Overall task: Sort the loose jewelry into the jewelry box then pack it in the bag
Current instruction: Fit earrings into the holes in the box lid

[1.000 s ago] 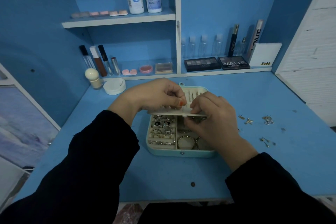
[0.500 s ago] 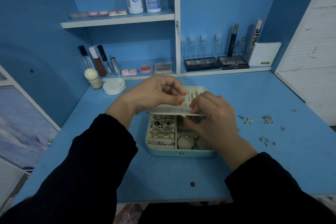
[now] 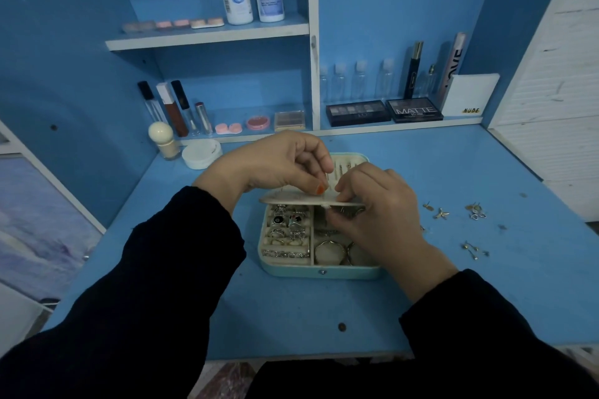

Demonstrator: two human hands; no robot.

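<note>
mid-sorting, the left hand point(image 3: 275, 162) closed its fingertips, on what one could not tell, over the rounded teal jewelry box point(image 3: 324, 273)'s cream earring panel point(image 3: 288, 200), gripped by the right hand point(image 3: 379, 207); small loose metal earrings point(image 3: 474, 211) at frame right likely needed fine pinching next.

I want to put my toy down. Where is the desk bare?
Bare: the desk strip between the jewelry box and the front edge, and the back right patch between the shelf and the loose earrings. Crowded: around those earrings and by the white jar.

Room to pass over blue painted table point(image 3: 291, 317) before mint-green open jewelry box point(image 3: 324, 272); scattered small metal earrings point(image 3: 473, 210) right; round white jar point(image 3: 201, 154) back left.
</note>
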